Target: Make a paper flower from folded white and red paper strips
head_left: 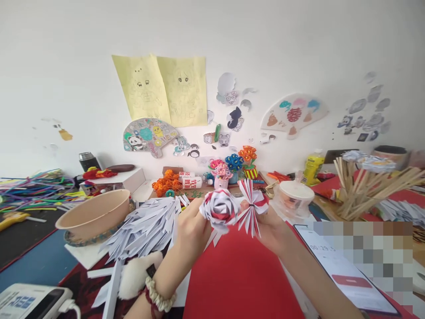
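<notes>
My left hand (191,228) is closed on a paper flower (219,207), a rose-like bloom of white strips with red edges, its head facing me. Pinched in my right hand (274,223) is a pleated paper fan piece (249,213), white with red edges, tied at its middle with something dark and spread out on both sides. The two paper pieces are side by side, and their edges nearly meet or touch. Below both hands lies a red sheet (239,279). Most of my fingertips are hidden behind the paper.
Left of my arm are a heap of white paper strips (146,223), a beige bowl (94,215) and a white device (35,301). To the right lie a phone (345,270), a white-lidded tub (295,192), a yellow bottle (312,167) and a bundle of wooden sticks (358,190). Potted craft flowers (234,164) stand behind.
</notes>
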Demonstrator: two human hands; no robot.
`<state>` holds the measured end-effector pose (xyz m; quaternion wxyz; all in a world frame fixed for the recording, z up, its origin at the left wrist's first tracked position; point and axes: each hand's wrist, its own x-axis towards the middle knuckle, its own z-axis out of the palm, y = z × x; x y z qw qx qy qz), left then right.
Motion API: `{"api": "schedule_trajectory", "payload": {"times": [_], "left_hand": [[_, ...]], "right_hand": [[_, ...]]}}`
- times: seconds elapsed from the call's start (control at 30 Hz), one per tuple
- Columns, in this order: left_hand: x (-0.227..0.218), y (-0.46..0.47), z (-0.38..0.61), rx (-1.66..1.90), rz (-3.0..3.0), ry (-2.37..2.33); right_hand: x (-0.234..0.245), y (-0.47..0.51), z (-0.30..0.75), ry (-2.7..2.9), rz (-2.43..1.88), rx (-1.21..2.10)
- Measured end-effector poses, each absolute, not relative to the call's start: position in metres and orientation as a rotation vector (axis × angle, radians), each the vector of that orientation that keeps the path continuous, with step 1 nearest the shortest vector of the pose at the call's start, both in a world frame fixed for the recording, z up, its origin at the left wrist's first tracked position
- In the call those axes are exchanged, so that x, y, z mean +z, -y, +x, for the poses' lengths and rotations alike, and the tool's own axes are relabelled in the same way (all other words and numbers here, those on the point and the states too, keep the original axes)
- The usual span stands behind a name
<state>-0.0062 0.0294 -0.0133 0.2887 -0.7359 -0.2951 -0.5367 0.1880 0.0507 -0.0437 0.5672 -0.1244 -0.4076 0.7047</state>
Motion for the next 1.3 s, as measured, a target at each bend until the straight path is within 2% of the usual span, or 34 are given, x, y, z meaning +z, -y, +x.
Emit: {"api": "schedule_trajectory", "payload": {"times": [1.3], "left_hand": [[-0.034, -0.033, 0.000, -1.431, -2.040, 0.684]], "right_hand": [[-0.038, -0.040, 0.176, 1.084, -0.181, 1.735]]}}
